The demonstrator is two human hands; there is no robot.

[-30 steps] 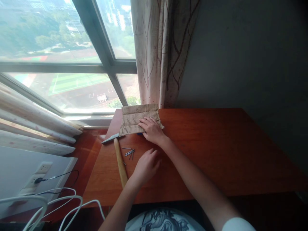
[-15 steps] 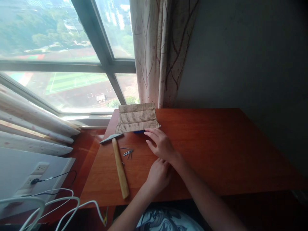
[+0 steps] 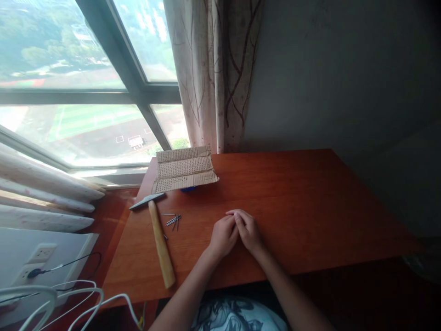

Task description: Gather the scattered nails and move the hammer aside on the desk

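Observation:
My left hand (image 3: 223, 235) and my right hand (image 3: 248, 231) rest side by side on the red-brown table (image 3: 310, 207), fingers curled and touching each other, with nothing visible in them. To their left lies a hammer (image 3: 156, 230) with a wooden handle and a metal head. Several loose nails (image 3: 172, 219) lie between the hammer and my left hand. A perforated piece of cardboard (image 3: 184, 168) sits at the table's far left corner, with something blue (image 3: 189, 188) showing under its near edge.
A patterned curtain (image 3: 213, 73) hangs behind the cardboard beside a large window (image 3: 69, 92). Rolled curtain folds (image 3: 41, 193) lie at the left. A wall socket (image 3: 36, 255) with a plugged cable and white cords (image 3: 69, 299) sit at the lower left. A grey wall (image 3: 344, 69) stands behind the table.
My right hand left the cardboard and drew back toward me. My left hand shifted right to meet it, and both now rest together at the middle of the table.

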